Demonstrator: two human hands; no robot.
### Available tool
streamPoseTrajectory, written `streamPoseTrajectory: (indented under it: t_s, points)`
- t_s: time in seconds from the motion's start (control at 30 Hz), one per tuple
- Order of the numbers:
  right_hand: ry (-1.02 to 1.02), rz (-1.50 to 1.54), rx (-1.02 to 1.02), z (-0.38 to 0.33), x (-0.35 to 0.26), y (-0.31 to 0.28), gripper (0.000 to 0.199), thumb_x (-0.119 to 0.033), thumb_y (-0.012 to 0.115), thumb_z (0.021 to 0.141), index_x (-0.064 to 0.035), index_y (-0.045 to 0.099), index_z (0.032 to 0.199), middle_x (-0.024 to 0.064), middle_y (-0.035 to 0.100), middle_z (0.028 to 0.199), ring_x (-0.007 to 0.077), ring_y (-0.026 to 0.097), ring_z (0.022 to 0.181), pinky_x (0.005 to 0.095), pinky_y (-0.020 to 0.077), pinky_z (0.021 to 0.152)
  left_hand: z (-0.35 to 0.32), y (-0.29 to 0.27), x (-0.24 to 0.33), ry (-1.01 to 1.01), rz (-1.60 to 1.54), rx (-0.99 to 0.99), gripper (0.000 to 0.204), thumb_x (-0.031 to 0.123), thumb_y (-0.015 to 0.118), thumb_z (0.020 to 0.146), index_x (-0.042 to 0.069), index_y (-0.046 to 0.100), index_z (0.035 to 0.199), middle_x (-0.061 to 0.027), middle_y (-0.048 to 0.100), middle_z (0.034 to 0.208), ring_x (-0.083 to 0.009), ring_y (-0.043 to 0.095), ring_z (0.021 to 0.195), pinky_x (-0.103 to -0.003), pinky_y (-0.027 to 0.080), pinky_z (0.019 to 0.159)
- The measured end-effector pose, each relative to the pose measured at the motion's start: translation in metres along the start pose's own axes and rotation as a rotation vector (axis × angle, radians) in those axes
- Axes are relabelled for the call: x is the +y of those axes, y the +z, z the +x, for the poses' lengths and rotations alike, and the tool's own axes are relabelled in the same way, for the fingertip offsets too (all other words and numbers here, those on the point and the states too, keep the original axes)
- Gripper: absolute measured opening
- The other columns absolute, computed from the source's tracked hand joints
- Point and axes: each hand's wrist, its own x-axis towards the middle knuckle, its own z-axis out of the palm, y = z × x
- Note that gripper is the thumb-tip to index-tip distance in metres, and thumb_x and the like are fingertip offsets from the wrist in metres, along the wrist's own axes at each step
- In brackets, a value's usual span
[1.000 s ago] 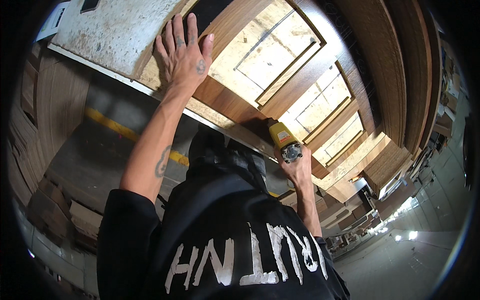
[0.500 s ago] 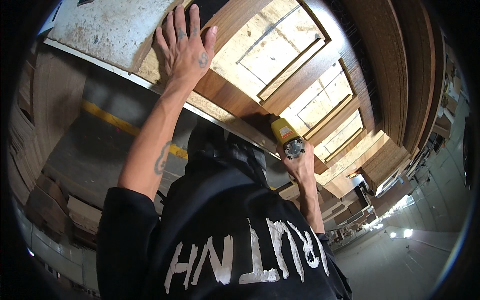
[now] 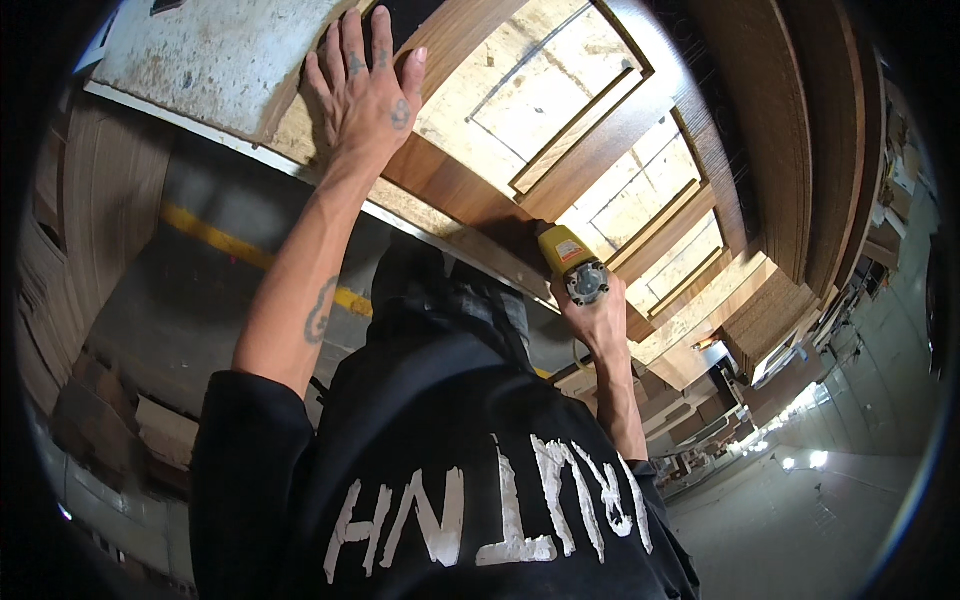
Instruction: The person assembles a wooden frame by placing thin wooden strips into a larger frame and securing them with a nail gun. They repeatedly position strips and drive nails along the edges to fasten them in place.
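A brown wood-grain frame [image 3: 455, 182] with several rectangular openings lies on a pale chipboard-topped bench [image 3: 520, 75], and the board shows through the openings. My left hand [image 3: 362, 105] rests flat on the left end of the frame, its fingers spread and pointing away from me. In my right hand [image 3: 600, 315] is a yellow nail gun [image 3: 567, 247] with a grey bolted cap, gripped by its handle. Its nose is down at the near rail of the frame, beside a cross rail; the exact contact point is hidden in shadow.
A worn whitish board [image 3: 215, 70] covers the bench's left part. Tall brown panels [image 3: 775, 120] stand along the right side, with a stack of boards [image 3: 768, 315] nearer. More panels [image 3: 110, 210] stand at the left. A yellow line [image 3: 215, 235] crosses the floor below the bench.
The nail gun and my right hand have shifted very slightly left and up along the near rail. My left hand stays flat in nearly the same place.
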Motion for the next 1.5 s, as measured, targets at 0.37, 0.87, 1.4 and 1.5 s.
streamPoseTrajectory:
  t_s: [0.37,0.87,1.4,1.5]
  points:
    - [-0.199,0.007,0.099,0.006,0.001,0.016,0.029,-0.021,0.077,0.08,0.0055,0.072,0.092,0.0205,0.072,0.077,0.0319,0.071,0.069,0.0389,0.0571,0.068,-0.002,0.001,-0.001,-0.022,-0.025,-0.03,0.066,0.051,0.04,0.106,0.01,0.036,0.157,-0.0198,0.034,0.16,-0.0388,0.027,0.149,-0.06,0.014,0.12]
    - [-0.113,0.081,-0.026,-0.016,-0.054,0.04,0.057,-0.019,0.082,0.074,0.0076,0.065,0.122,0.0283,0.073,0.099,0.0385,0.073,0.088,0.0414,0.0574,0.083,-0.056,-0.023,-0.057,0.052,-0.185,-0.035,0.066,0.046,0.05,0.102,0.003,0.044,0.151,-0.0174,0.04,0.16,-0.0342,0.032,0.151,-0.063,0.011,0.121]
    - [-0.311,-0.048,0.023,0.048,-0.167,0.058,0.04,-0.016,0.081,0.077,0.0053,0.071,0.109,0.0202,0.076,0.088,0.0283,0.075,0.078,0.0367,0.0601,0.074,-0.053,-0.021,-0.054,-0.065,-0.222,-0.078,0.049,0.039,0.038,0.106,0.011,0.063,0.138,-0.0113,0.051,0.154,-0.0298,0.042,0.146,-0.058,0.011,0.123]
    - [-0.273,0.022,-0.003,0.049,-0.174,0.057,0.038,-0.015,0.08,0.077,0.0049,0.07,0.108,0.0198,0.075,0.087,0.028,0.075,0.078,0.0365,0.0598,0.074,-0.052,-0.021,-0.053,-0.08,-0.218,-0.073,0.048,0.037,0.038,0.105,0.012,0.064,0.137,-0.0084,0.052,0.153,-0.027,0.043,0.145,-0.058,0.013,0.124]
